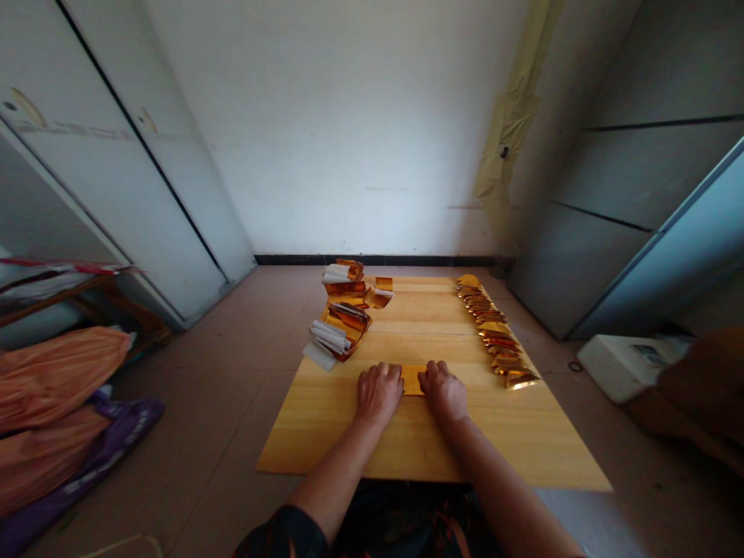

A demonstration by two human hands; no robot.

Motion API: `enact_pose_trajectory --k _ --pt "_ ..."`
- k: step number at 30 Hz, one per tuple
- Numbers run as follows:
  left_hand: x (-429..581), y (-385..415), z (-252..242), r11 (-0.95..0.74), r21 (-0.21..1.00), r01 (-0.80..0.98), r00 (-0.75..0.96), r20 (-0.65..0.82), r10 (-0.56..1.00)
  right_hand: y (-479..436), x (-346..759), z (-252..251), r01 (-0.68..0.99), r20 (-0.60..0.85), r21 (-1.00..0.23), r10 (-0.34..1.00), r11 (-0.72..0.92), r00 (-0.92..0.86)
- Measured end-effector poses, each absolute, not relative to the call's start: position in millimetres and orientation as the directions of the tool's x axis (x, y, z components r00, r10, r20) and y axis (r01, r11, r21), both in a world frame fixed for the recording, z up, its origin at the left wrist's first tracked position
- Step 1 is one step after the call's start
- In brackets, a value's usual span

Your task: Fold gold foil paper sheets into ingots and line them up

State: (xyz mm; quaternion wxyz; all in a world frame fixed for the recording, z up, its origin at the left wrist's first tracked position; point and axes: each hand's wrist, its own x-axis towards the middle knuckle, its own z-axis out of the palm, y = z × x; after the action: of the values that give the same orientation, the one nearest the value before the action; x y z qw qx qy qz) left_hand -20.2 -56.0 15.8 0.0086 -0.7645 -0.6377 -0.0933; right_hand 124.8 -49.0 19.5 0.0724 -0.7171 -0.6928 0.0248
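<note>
A small sheet of gold foil paper (414,380) lies flat on the wooden board (372,442), between my two hands. My left hand (380,389) has its fingers curled and pressed on the sheet's left end. Closed in the same way, my right hand (442,391) grips the right end. The fingertips and the sheet's ends are hidden under the hands. Up and to the left sit loose stacks of gold foil paper with white backs (349,329). Along the right edge runs a row of folded gold foil pieces (494,329), overlapping one another.
A white wall (360,155) stands beyond the board, with cabinets (116,155) at the left and a grey refrigerator-like cabinet (628,209) at the right. Orange and purple bags (63,387) lie at the left. A white box (621,364) rests on the floor at the right.
</note>
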Motion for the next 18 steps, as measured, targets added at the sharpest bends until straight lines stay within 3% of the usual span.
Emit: enact_pose_trajectory --k 5,9,12,18 --pt "-23 -56 21 -0.218 0.112 0.97 0.193 0.2 0.961 -49 126 18 0.99 0.108 -0.124 0.993 0.066 -0.052" --pt "-21 -51 19 -0.372 0.125 0.92 0.341 0.215 0.915 -46 131 12 0.968 0.143 -0.164 0.975 0.192 -0.169" --pt "-23 -47 15 -0.448 0.167 0.878 0.423 0.167 0.891 -43 136 9 0.957 0.143 -0.22 0.977 0.189 -0.16" --pt "-34 -51 10 -0.447 0.224 0.866 0.406 0.206 0.89 -50 136 13 0.938 0.152 -0.31 0.982 0.155 -0.112"
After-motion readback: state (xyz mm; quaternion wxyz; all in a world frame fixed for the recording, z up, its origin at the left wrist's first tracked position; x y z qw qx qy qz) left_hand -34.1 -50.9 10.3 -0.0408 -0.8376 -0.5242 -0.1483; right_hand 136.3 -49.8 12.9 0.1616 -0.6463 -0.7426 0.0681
